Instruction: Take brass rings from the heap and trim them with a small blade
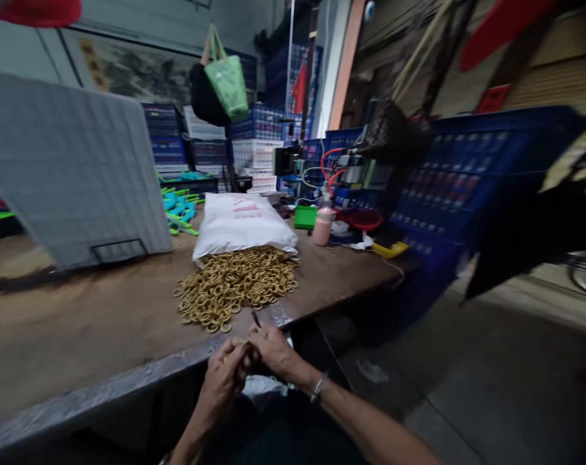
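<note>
Just off the front edge of the table, my left hand (225, 367) and my right hand (272, 350) meet, fingertips together. My right hand is closed on a slim dark tool (255, 319), whose end sticks up past the fingers; its exact kind is unclear. The left fingers are curled in a pinch, and what they hold is hidden. Beyond both hands, a heap of brass-coloured rings (239, 284) spreads over the table (142, 329). The rings lie at the mouth of a white sack (244, 223) resting on its side.
A grey plastic crate (75, 168) stands on the left, beside green and blue plastic pieces (179, 210). Behind to the right are a pink bottle (324, 223), a green box (305, 217) and a yellow item (390, 248). Blue crates (457, 174) are stacked beyond the table's right end.
</note>
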### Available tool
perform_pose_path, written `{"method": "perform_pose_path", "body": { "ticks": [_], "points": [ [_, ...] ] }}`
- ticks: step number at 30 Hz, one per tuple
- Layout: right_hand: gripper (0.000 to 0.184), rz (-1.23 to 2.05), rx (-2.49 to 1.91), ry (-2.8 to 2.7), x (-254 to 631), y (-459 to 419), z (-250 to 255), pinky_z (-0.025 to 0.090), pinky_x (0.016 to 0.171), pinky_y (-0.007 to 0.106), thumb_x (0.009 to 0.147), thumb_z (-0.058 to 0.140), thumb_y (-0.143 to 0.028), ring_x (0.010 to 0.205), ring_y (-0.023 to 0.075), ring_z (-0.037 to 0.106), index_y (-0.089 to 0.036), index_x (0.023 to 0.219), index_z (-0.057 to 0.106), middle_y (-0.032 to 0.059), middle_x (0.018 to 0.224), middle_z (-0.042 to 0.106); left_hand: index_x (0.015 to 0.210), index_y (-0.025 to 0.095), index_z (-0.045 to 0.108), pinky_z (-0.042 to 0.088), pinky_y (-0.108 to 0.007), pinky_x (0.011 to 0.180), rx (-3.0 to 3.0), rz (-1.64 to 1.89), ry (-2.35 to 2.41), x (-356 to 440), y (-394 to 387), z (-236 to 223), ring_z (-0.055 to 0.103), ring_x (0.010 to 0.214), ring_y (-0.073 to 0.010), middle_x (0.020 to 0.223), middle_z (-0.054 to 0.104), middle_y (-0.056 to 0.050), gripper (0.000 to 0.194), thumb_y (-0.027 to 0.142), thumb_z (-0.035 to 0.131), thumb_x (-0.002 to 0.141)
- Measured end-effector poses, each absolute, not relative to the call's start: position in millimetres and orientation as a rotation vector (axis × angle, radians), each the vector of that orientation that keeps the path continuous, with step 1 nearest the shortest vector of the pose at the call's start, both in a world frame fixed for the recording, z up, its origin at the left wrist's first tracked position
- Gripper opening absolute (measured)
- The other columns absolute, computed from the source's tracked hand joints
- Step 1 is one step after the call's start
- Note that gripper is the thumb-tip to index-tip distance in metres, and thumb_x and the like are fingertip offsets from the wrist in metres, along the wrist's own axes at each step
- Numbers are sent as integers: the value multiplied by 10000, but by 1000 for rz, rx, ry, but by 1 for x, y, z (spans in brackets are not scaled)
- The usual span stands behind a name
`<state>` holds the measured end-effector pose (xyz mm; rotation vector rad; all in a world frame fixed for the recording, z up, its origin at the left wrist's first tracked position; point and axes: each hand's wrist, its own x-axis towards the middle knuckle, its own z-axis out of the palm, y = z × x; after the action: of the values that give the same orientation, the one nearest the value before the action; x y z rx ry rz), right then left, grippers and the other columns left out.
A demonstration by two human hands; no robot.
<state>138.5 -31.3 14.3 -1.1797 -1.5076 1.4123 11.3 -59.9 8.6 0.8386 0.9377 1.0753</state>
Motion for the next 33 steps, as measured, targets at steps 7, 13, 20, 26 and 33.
{"method": "perform_pose_path", "body": {
  "ticks": [7, 13, 20, 26, 33],
  "points": [
    [222, 1306, -1181, -1614, 133, -39, 25, 315, 489, 185, 818, 415, -357, 469, 70, 397, -175, 707, 476, -64, 502, 453, 650, 161, 469, 149, -140, 325, 822, 1142, 889, 9, -74, 18, 248, 329, -7, 475, 453, 70, 298, 424, 595, 710],
    [263, 1307, -1140, -1657, 135, -38, 33, 330, 496, 182, 822, 413, -374, 479, 72, 406, -164, 685, 493, -55, 508, 446, 651, 172, 434, 139, -142, 327, 803, 1154, 878, 8, -75, 20, 242, 322, -6, 467, 453, 77, 317, 433, 609, 695],
    [161, 1013, -1250, -1814, 149, -35, 31, 337, 519, 190, 808, 375, -218, 511, 91, 439, -178, 725, 507, -46, 541, 469, 695, 190, 418, 157, -137, 345, 731, 1159, 900, 10, -70, 19, 294, 341, -15, 490, 460, 81, 335, 452, 625, 679],
    [222, 702, -1297, -2193, 156, -37, 14, 300, 556, 202, 691, 399, -73, 589, 113, 507, -193, 829, 525, -15, 639, 564, 704, 194, 407, 164, -140, 361, 701, 1156, 938, 15, -65, 22, 293, 359, -15, 496, 425, 90, 317, 417, 631, 691],
    [362, 634, -1393, -2278, 162, -32, 10, 301, 589, 214, 608, 375, -40, 662, 143, 546, -198, 908, 501, 6, 724, 605, 707, 190, 422, 196, -145, 392, 722, 1130, 1011, 23, -58, 20, 300, 396, -20, 532, 422, 80, 308, 412, 634, 689]
  ]
}}
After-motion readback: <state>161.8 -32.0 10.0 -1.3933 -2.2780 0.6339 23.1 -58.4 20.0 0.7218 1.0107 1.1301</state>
